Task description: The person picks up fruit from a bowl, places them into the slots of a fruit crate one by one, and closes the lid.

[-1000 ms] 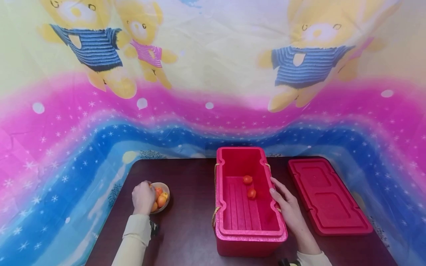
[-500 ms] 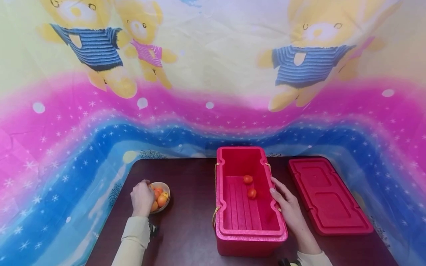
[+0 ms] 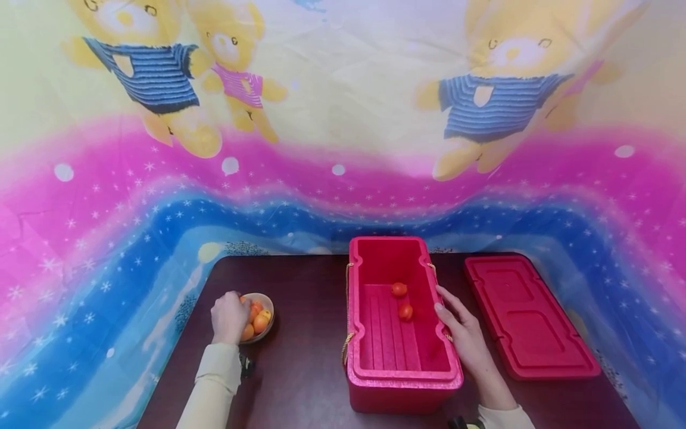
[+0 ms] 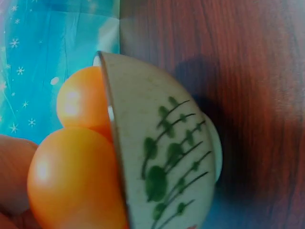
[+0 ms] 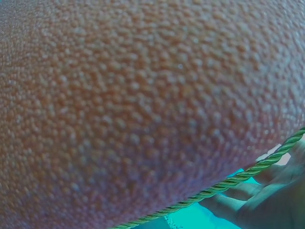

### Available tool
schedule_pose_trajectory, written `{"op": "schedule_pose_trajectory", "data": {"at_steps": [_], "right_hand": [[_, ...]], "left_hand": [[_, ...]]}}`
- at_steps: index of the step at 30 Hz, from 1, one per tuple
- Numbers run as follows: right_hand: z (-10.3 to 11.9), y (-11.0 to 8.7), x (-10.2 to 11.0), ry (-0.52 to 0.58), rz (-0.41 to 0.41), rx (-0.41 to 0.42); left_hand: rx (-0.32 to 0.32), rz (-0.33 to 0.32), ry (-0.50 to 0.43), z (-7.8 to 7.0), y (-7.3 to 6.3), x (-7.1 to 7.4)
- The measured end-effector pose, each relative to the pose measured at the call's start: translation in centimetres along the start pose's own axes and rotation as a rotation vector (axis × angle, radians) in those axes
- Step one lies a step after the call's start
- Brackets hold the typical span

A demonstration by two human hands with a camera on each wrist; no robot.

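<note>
My left hand (image 3: 229,317) is at the left side of a small bowl (image 3: 273,319), its fingers reaching down among round orange fruits (image 3: 261,324). In the left wrist view, part of the hand (image 4: 15,174) shows behind a smooth orange fruit (image 4: 76,179) at the rim of the bowl (image 4: 167,143), painted with green leaves. The fingertips are hidden, so I cannot tell whether they pinch a fruit. My right hand (image 3: 467,335) rests on the right rim of a red box (image 3: 404,401), fingers fairly straight. Two orange-red fruits (image 3: 405,312) lie inside the box.
A red lid (image 3: 530,316) lies flat on the dark wooden table (image 3: 302,357), right of the box. Gold twisted cord (image 5: 228,183) runs along the box's side. A curtain printed with bears (image 3: 343,119) hangs behind the table.
My left hand shifts very slightly at the bowl, and the fruits beside its fingers show a little differently. The right hand, the box and the two fruits in it stay put.
</note>
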State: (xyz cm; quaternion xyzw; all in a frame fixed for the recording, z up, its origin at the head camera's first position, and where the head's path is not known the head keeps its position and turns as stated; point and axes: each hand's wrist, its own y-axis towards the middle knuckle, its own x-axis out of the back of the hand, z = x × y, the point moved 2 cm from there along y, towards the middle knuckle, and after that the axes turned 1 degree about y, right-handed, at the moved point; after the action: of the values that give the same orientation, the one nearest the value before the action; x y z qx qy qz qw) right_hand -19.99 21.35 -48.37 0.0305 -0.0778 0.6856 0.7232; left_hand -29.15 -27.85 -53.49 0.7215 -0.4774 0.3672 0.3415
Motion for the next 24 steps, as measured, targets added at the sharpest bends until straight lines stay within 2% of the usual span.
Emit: {"op": "schedule_pose_trajectory", "data": {"at_steps": [3, 8, 16, 24], "right_hand": [[-0.03, 0.01, 0.03, 0.004, 0.001, -0.001], [-0.02, 0.00, 0.07, 0.011, 0.003, -0.001], [0.10, -0.03, 0.02, 0.009, -0.003, -0.002], [0.13, -0.15, -0.02, 0.014, 0.001, -0.003]], "left_hand": [[0.019, 0.028, 0.005, -0.05, 0.17, 0.16], [0.036, 0.037, -0.004, -0.17, 0.24, 0.21], [0.027, 0.014, -0.040, -0.19, -0.02, 0.10], [0.011, -0.025, -0.018, -0.39, -0.19, 0.46]]}}
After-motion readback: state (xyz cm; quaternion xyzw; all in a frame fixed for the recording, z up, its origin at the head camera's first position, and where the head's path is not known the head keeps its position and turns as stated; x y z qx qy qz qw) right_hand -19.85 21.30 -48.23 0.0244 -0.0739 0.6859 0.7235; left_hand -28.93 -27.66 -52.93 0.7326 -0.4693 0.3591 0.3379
